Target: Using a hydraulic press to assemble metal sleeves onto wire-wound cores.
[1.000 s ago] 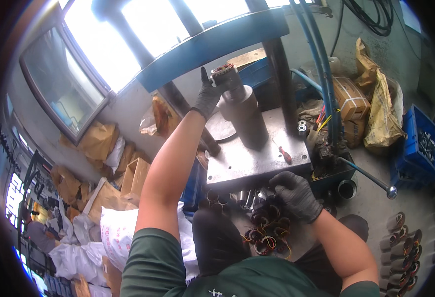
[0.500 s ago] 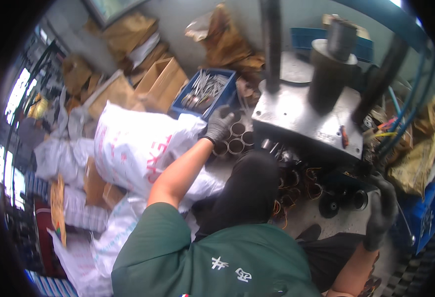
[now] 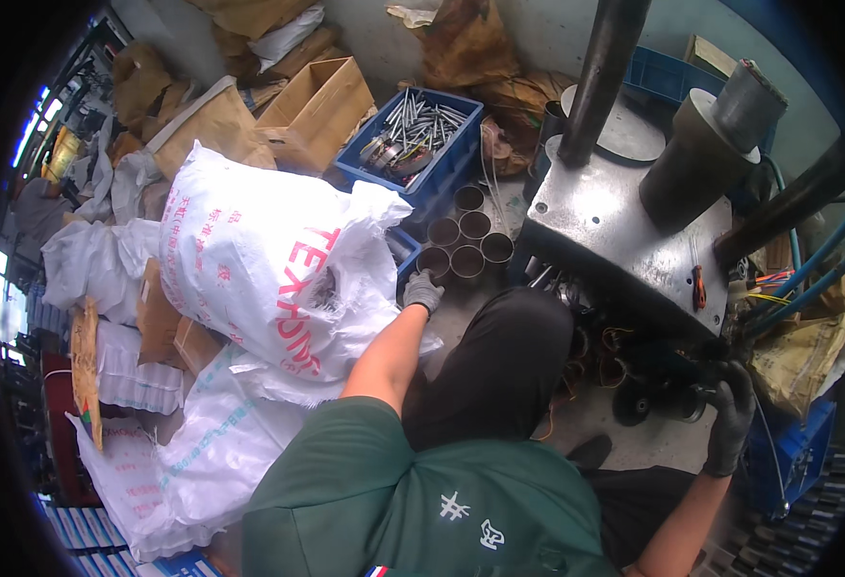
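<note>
My left hand (image 3: 423, 290), in a grey knit glove, is at the nearest of several short metal tubes (image 3: 434, 261) standing upright on the floor. Its fingers are bent against that tube's near rim. On the right, my gloved right hand (image 3: 733, 413) curls at the open end of a dark metal cylinder (image 3: 694, 404) beneath the press, its thumb by the rim. Beside that cylinder sits a dark round part (image 3: 631, 402). Several wound parts with coloured wires (image 3: 610, 361) lie in the shadow under the press, partly hidden by my knee.
A heavy press plate (image 3: 615, 216) with thick columns stands ahead; an orange-handled screwdriver (image 3: 698, 288) lies on it. A blue crate (image 3: 461, 159) holds metal shafts. White woven sacks (image 3: 239, 250) fill the left, near a wooden box (image 3: 316, 115). Another blue crate (image 3: 797, 452) stands far right.
My left hand has drawn back toward me, from the tubes' far left side to the nearest tube. My right hand has moved in left, closer to the dark cylinder. The view has shifted.
</note>
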A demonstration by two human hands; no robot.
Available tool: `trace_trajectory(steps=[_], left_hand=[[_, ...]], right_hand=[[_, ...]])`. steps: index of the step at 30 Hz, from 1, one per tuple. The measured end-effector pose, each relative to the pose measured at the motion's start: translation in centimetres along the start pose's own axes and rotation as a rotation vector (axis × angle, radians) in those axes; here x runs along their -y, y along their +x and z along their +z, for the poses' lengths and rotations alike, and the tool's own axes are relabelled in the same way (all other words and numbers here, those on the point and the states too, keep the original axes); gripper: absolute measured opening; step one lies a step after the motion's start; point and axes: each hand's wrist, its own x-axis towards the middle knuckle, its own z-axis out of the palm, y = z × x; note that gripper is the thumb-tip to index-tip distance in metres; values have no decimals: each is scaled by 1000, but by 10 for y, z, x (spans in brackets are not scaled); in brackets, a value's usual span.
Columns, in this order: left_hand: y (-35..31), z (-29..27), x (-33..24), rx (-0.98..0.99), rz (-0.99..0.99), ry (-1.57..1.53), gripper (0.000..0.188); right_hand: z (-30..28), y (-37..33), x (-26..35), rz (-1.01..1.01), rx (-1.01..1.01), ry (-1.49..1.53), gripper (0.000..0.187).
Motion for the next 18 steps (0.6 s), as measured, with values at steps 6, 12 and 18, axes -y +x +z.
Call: trace_trajectory(steps=[6,12,18], left_hand=[[-5,11,31,-99,31,-68,37],[-27,-11,67,-208,-125,-543,32],[-57,-92,14,-294,157,-1203,23]], right_hand=[[39,0,12,173,187,-45,79],[63,6,7,112,524,-184,86],[69,-5,23,115,504,-161,73]])
